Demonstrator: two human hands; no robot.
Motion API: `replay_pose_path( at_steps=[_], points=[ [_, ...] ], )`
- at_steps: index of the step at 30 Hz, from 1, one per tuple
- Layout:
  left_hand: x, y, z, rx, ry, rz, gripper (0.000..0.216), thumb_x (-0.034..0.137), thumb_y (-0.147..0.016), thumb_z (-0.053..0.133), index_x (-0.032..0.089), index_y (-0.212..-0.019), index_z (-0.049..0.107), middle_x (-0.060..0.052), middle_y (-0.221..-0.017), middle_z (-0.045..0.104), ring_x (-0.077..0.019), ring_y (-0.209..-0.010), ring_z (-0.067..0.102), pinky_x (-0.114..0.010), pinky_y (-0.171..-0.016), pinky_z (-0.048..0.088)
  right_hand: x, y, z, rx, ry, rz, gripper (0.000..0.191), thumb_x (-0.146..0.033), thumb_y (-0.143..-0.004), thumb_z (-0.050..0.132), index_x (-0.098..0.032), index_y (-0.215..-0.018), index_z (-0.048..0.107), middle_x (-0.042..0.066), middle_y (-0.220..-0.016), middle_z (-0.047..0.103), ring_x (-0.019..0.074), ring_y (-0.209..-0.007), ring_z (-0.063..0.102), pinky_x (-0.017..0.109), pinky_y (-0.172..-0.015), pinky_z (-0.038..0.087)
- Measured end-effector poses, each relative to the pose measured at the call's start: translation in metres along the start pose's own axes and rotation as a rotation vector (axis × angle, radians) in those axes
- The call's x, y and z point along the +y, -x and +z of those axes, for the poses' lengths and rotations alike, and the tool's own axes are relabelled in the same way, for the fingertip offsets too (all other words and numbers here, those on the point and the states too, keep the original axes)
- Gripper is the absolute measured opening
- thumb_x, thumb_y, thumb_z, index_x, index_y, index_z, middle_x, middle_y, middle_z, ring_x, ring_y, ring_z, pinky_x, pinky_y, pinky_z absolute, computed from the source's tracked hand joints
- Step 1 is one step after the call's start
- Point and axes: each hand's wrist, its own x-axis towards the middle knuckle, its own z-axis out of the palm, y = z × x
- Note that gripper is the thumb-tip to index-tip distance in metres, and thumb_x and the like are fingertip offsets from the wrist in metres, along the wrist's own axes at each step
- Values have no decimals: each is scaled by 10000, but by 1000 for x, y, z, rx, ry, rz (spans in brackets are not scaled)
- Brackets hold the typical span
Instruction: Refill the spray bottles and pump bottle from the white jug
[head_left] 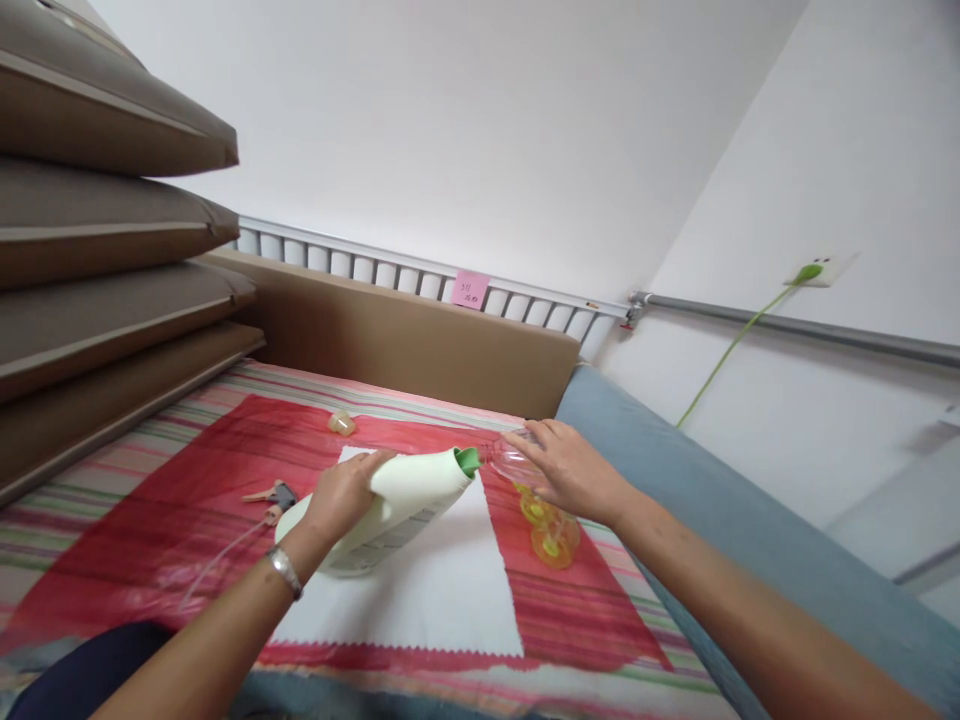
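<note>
A large pale-green plastic bottle (416,500), tilted above a white zigzag-edged cloth (442,610), is gripped in the closed fingers of the left hand (339,500). A clear, thin-walled bottle (511,462) is held in the curled fingers of the right hand (568,466), its neck brought to the green spout (468,460); whether they touch cannot be told. The cloth is laid over a translucent red sheet (217,470).
</note>
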Motion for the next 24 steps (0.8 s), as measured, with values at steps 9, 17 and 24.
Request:
replay_pose_path(
  at_steps=[9,17,24],
  points=[
    [4,0,-3,-22,24,-9,588,15,-695,449,323,-1182,565,-17,-1123,659,-229,-993,611,-303,-824,443,3,-2,-2,-8,8,-22,740,-158,-632,678,-263,-1314,410,120,-1197,492,285,-1025,483,418,-846,397],
    [7,0,-4,-15,-9,20,570,34,-707,451,320,-1189,557,-32,-1088,670,-248,-941,629,-313,-773,449,4,-4,-3,-32,28,-49,713,-151,-641,672,-252,-1301,424,120,-1191,493,285,-1024,473,421,-857,388],
    [9,1,-6,-14,7,45,551,42,-712,474,318,-1181,558,-35,-1075,670,-246,-928,628,-309,-770,444,6,-7,-5,-43,34,-69,681,-164,-649,683,-244,-1283,447,117,-1151,510,277,-984,474,409,-838,382]
  ],
)
